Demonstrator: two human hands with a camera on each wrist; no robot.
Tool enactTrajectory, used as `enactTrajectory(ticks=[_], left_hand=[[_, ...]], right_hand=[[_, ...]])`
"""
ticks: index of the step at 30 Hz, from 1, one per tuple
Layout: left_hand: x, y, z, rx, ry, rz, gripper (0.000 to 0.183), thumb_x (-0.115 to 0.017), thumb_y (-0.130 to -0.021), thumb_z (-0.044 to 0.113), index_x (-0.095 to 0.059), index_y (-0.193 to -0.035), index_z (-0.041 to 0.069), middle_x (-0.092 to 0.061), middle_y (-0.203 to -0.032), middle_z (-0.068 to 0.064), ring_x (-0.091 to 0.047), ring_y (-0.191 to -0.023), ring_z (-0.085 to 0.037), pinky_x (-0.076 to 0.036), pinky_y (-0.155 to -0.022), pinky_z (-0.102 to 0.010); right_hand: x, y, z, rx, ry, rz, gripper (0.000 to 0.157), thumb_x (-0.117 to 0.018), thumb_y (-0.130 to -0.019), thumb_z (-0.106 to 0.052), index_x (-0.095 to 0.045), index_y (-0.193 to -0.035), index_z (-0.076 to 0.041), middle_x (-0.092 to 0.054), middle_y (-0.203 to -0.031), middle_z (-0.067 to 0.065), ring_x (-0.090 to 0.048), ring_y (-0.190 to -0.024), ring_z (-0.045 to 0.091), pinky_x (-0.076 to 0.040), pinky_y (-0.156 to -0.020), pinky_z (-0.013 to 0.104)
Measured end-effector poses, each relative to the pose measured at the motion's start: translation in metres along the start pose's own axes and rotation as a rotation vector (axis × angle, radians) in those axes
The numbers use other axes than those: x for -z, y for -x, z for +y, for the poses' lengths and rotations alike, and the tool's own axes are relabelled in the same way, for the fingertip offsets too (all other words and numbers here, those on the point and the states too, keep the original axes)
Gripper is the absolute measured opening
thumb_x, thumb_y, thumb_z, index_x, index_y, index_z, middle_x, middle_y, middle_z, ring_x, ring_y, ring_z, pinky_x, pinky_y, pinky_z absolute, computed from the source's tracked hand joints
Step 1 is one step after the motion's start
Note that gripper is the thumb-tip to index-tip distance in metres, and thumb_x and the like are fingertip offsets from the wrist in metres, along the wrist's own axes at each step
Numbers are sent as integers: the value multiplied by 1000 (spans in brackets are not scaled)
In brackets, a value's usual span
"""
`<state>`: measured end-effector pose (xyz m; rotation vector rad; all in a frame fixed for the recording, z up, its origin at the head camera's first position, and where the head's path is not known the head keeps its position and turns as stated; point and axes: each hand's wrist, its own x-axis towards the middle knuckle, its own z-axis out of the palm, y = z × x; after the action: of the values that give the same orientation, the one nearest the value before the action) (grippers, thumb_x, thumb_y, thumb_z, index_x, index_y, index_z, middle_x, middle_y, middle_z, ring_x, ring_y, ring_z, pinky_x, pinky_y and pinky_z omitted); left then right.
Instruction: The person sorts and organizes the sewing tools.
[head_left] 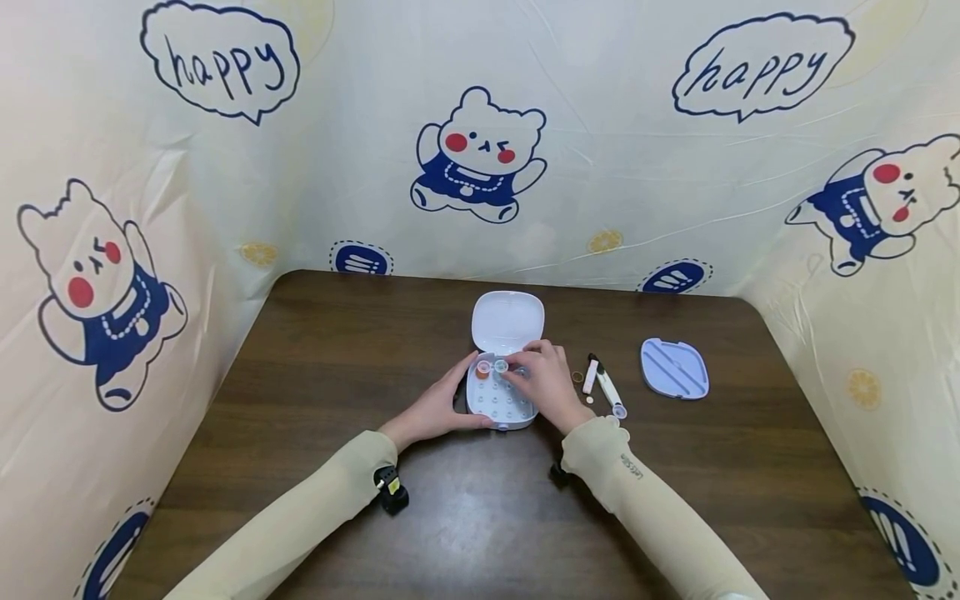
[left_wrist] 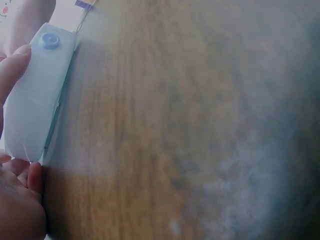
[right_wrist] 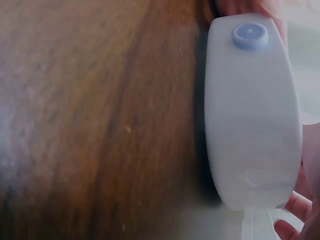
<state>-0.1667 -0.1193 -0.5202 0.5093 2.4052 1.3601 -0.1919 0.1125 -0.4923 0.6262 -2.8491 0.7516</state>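
Observation:
A small white case (head_left: pixel 501 422) stands on the table with its lid (head_left: pixel 508 321) raised at the back. Rows of small bumps cover its inside. My left hand (head_left: pixel 435 410) grips the left side, thumb along the front and fingers round the far edge. My right hand (head_left: pixel 551 385) reaches in from the right and pinches a small light-blue round piece (head_left: pixel 501 366) by its side. Left of that piece sits an orange round piece (head_left: pixel 483 369), at the back of the case. The case front carries a blue button (right_wrist: pixel 251 36).
Right of the case lie a white stick with a dark end (head_left: pixel 591 375), a longer white tube (head_left: pixel 610 393) and a tiny white disc (head_left: pixel 589 400). Farther right is a flat lavender tray (head_left: pixel 674 368) with a diagonal groove. A printed cloth encloses the brown table (head_left: pixel 360 350).

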Motion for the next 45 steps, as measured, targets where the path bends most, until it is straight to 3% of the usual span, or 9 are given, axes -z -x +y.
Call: enactTrajectory(ticks=[21, 45], left_hand=[[-1, -1, -4, 2, -12, -4, 117, -89, -83, 43, -13, -169, 23, -22, -172, -8, -25, -156, -26, -24, -125, -52], [0, -2, -4, -7, -13, -4, 117, -89, -83, 45, -13, -169, 21, -21, -172, -8, -25, -156, -27, -24, -125, -54]], right_hand=[[-11, -1, -1, 36, 39, 24, 21, -83, -92, -23, -83, -110, -14, -79, -96, -3, -54, -115, 28, -39, -100, 50], [-9, -2, -2, 15, 80, -26, 25, -81, -94, -27, -82, -115, -14, -79, -101, -2, -52, -117, 26, -39, -105, 49]])
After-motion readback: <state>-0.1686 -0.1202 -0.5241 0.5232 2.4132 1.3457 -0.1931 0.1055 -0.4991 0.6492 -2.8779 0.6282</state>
